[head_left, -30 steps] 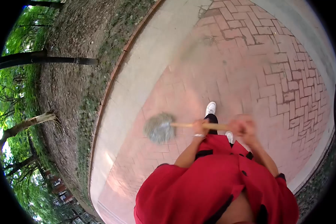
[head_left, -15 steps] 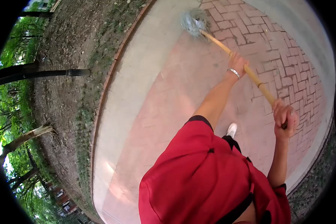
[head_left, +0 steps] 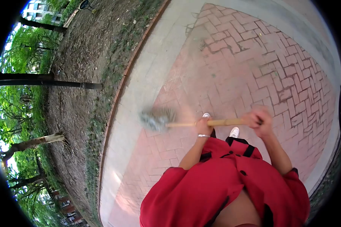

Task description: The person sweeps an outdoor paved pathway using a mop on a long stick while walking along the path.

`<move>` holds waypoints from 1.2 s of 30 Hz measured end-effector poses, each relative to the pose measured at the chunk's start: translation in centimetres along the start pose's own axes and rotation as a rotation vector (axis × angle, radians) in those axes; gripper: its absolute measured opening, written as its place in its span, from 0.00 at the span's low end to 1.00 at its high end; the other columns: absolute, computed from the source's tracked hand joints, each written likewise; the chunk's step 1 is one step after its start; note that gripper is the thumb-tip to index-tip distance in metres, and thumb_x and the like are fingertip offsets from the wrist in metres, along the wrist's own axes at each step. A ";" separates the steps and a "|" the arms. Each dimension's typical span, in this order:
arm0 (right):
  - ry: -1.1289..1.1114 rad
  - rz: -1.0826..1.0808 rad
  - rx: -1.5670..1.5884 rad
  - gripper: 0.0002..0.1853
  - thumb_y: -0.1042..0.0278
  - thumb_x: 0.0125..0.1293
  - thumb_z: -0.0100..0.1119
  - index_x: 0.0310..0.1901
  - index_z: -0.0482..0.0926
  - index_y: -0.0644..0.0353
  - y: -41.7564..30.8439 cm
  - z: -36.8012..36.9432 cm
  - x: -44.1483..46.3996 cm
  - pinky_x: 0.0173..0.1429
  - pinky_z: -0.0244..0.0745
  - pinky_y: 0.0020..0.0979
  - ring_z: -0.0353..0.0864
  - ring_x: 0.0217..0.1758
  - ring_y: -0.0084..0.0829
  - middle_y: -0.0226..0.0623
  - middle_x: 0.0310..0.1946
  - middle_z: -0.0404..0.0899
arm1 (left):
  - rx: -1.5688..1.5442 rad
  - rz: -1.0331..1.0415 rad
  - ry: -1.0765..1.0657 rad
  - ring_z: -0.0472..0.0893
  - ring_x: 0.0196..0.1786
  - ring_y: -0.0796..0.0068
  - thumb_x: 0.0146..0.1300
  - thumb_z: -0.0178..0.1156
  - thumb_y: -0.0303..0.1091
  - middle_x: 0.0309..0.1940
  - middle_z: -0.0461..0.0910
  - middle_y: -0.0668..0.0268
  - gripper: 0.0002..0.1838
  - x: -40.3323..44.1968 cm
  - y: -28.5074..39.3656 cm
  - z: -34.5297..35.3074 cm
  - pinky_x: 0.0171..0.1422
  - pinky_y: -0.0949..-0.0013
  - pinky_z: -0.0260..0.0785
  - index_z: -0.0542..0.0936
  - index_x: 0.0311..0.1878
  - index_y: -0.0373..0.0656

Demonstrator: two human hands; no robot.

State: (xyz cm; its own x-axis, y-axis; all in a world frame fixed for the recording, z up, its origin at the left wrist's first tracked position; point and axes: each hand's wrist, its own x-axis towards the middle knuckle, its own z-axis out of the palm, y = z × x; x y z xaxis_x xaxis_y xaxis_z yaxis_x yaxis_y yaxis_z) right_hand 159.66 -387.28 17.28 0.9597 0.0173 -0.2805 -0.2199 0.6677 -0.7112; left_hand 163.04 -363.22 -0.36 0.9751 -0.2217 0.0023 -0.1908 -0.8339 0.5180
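Bamboo-handled broom (head_left: 182, 125) blurs over the brick paving's (head_left: 291, 87) edge! Left hand (head_left: 203, 125) wraps mid-handle, right hand (head_left: 258, 120) clasps the end; low, even strokes serve best.

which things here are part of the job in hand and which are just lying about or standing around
In use:
- pole, gripped by left hand and right hand
- its blurred grey head

Just around:
- broken trunk
- dark post
- brick edging
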 end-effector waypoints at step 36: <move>-0.101 -0.508 -0.320 0.22 0.60 0.59 0.47 0.09 0.58 0.56 -10.7 0.1 0.5 0.25 0.55 0.29 0.54 0.12 0.25 0.27 0.06 0.58 | -0.157 0.517 0.226 0.70 0.27 0.55 0.54 0.58 0.32 0.15 0.70 0.57 0.14 18.2 12.1 2.4 0.39 0.56 0.61 0.71 0.15 0.42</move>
State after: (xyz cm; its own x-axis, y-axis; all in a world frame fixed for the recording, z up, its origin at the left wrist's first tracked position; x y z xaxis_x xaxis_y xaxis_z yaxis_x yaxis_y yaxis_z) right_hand 162.47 -394.39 24.84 0.9667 -0.1641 0.1965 0.2436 0.3541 -0.9029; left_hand 178.19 -378.52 3.94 0.7632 -0.4518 0.4619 -0.6458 -0.5573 0.5219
